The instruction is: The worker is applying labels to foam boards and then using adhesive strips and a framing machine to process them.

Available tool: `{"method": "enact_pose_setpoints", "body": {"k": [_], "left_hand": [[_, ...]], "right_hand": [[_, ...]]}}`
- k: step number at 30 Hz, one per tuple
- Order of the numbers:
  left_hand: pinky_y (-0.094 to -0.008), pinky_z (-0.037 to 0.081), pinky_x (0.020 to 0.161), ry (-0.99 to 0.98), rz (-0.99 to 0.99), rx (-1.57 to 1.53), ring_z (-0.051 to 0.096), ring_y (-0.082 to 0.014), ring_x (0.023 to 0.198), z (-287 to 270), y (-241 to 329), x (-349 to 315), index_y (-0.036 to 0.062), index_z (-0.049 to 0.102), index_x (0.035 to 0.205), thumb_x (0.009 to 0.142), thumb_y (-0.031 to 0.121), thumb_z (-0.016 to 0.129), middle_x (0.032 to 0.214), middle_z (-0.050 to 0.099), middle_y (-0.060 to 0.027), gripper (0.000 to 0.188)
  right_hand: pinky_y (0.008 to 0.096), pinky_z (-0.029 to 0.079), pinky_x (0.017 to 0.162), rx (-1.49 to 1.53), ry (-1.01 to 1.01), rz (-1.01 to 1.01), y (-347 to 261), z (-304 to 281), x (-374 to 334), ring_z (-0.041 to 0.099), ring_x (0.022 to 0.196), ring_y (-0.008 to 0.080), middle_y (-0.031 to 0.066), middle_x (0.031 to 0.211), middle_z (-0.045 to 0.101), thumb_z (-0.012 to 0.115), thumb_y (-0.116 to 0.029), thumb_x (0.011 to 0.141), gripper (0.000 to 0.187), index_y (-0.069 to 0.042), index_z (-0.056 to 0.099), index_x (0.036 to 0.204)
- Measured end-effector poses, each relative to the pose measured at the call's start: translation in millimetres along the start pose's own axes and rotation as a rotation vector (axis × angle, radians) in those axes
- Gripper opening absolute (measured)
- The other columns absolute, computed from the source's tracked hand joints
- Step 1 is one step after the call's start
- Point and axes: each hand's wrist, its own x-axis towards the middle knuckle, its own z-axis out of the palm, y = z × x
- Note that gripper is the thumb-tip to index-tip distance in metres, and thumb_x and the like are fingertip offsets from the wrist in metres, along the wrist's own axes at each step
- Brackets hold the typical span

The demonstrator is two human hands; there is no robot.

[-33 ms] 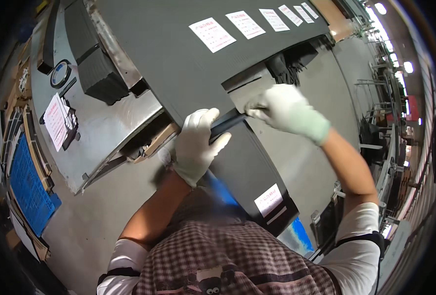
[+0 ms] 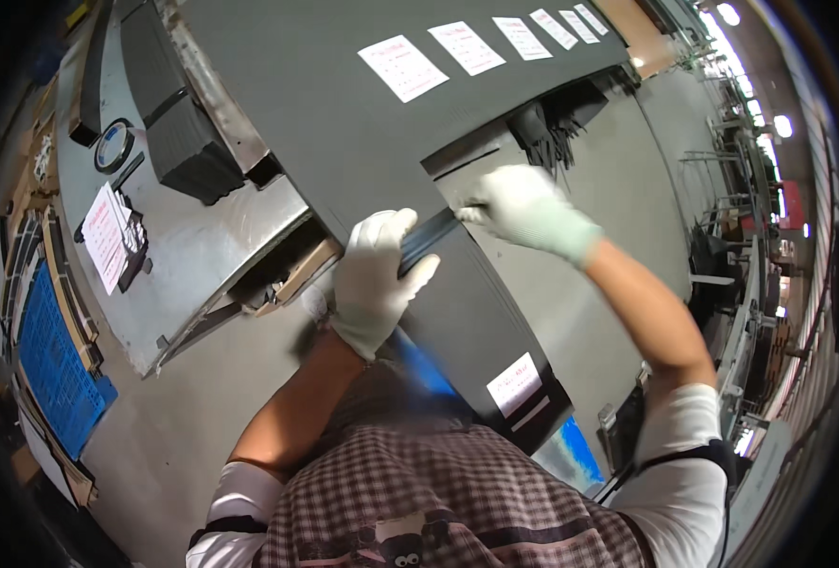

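My left hand (image 2: 374, 270), in a white glove, lies across the near part of a dark flat strip (image 2: 427, 240), its thumb on one side and its fingers on the other. My right hand (image 2: 509, 204), also gloved and slightly blurred, is closed in a pinch at the strip's far right end. What exactly sits between its fingertips is hidden. Beneath the strip is a dark grey stack of flat sheets (image 2: 476, 303), with a white printed label (image 2: 514, 383) at its near end.
A large dark grey surface (image 2: 325, 104) stretches ahead, with several white labels (image 2: 403, 68) in a row. On the metal table (image 2: 192, 256) at left are a dark sheet stack (image 2: 187, 142), a tape roll (image 2: 114, 145) and labels (image 2: 107, 237). Dark strips (image 2: 552, 128) hang at the edge.
My right hand has moved a little left, closer to my left hand, along the strip. My left hand has barely moved.
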Motion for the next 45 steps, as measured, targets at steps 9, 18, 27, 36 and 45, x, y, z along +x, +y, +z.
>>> {"method": "enact_pose_setpoints", "body": {"k": [9,18,27,36,45], "left_hand": [[-0.0212,0.037,0.054,0.148,-0.731,-0.650,0.045,-0.0037,0.064,-12.9,-20.5,-42.5,0.0080,0.054,0.080,0.095,0.006,0.064,0.077,0.051,0.0042,0.018],[-0.0239,0.042,0.059,-0.126,-0.865,-0.735,0.047,-0.0069,0.062,-27.1,-1.0,-64.4,0.0039,0.062,0.083,0.091,0.018,0.072,0.068,0.052,0.0033,0.019],[-0.0197,0.046,0.067,-0.154,-0.855,-1.085,0.055,-0.0080,0.074,-55.2,56.0,-28.3,0.0037,0.056,0.113,0.089,0.000,0.065,0.087,0.059,-0.0022,0.026],[-0.0261,0.049,0.066,-0.278,-0.767,-0.840,0.054,-0.0119,0.072,-18.7,-60.0,-89.5,0.0051,0.055,0.097,0.101,0.019,0.054,0.081,0.054,-0.0029,0.015],[-0.0314,0.053,0.062,-0.417,-0.191,-0.766,0.062,-0.0186,0.070,65.2,-157.0,-84.8,0.0026,0.065,0.091,0.088,0.052,0.063,0.083,0.064,-0.0066,0.050]], "right_hand": [[0.0424,0.053,0.073,0.687,0.246,-0.203,34.7,62.6,12.2,0.066,0.078,0.0365,0.0176,0.078,0.067,0.059,-0.016,0.088,0.017,-0.006,0.071,0.095],[0.0440,0.052,0.083,0.125,-0.072,-0.124,9.9,66.4,-37.1,0.064,0.089,0.0363,0.0193,0.095,0.064,0.055,-0.009,0.080,0.031,-0.004,0.064,0.109],[0.0410,0.050,0.060,0.567,0.152,-0.622,-54.3,-22.9,-54.9,0.061,0.062,0.0348,0.0204,0.074,0.061,0.061,-0.031,0.093,0.051,-0.009,0.053,0.139],[0.0290,0.051,0.073,0.846,-0.283,-0.013,110.4,96.1,41.5,0.062,0.081,0.0190,0.0111,0.095,0.070,0.061,-0.026,0.092,0.037,0.002,0.066,0.116],[0.0323,0.050,0.090,1.141,-0.106,-0.151,38.3,90.6,52.1,0.061,0.100,0.0163,0.0126,0.106,0.069,0.063,-0.010,0.086,0.030,0.002,0.066,0.114]]}}
